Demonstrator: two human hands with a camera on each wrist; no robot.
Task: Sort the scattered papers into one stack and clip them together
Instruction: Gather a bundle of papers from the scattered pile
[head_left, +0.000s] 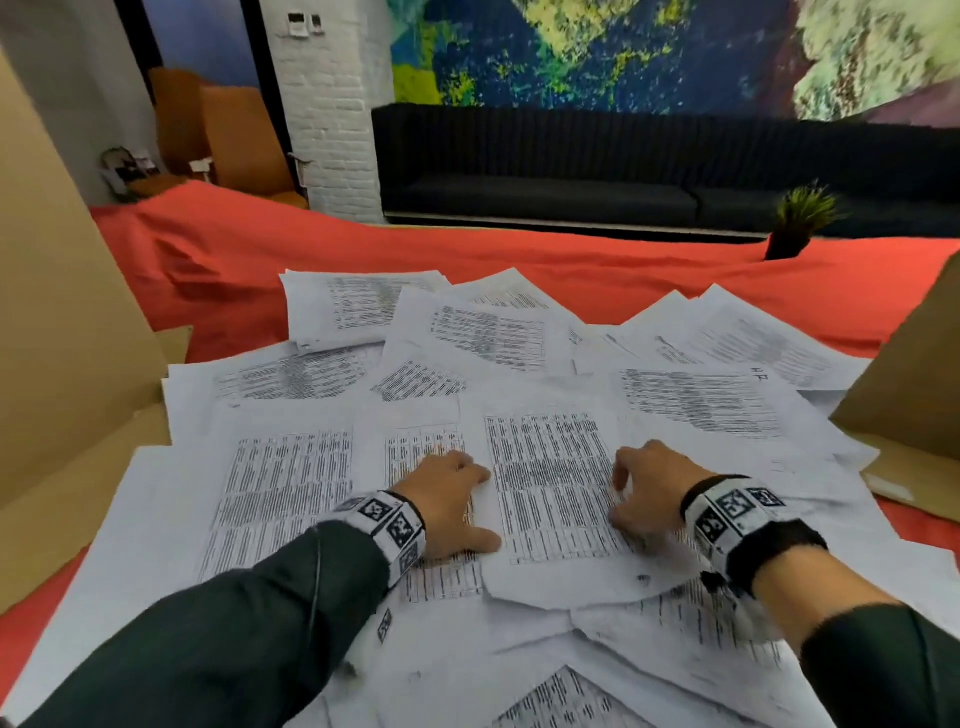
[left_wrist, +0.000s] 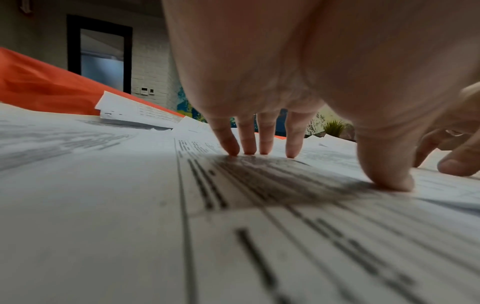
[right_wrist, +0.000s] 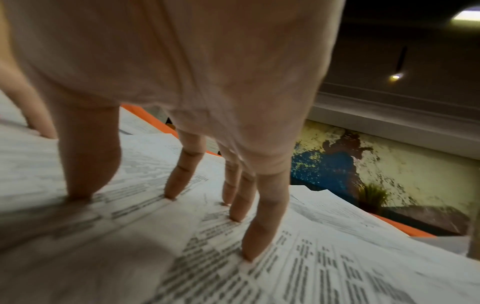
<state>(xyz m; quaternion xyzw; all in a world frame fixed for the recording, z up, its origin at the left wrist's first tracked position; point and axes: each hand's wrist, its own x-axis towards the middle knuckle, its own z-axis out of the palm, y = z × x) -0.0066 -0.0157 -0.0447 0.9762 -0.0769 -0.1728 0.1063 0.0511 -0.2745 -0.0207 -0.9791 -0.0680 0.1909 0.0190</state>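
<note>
Many white printed papers (head_left: 322, 374) lie scattered and overlapping on a red cloth (head_left: 519, 254). One sheet (head_left: 550, 493) lies on top in the middle. My left hand (head_left: 467, 506) presses its fingertips (left_wrist: 262, 151) and thumb down at that sheet's left edge. My right hand (head_left: 621, 499) stands arched on the sheet's right side, its fingertips (right_wrist: 249, 255) and thumb on the paper (right_wrist: 324, 273). Neither hand grips anything. The left wrist view shows my left hand (left_wrist: 324, 168) planted on printed paper (left_wrist: 259, 216). No clip is in view.
Brown cardboard panels stand at the left (head_left: 67, 338) and at the right (head_left: 914, 374) of the pile. A small potted plant (head_left: 795, 228) sits at the cloth's far right edge. Behind it runs a black sofa (head_left: 571, 171).
</note>
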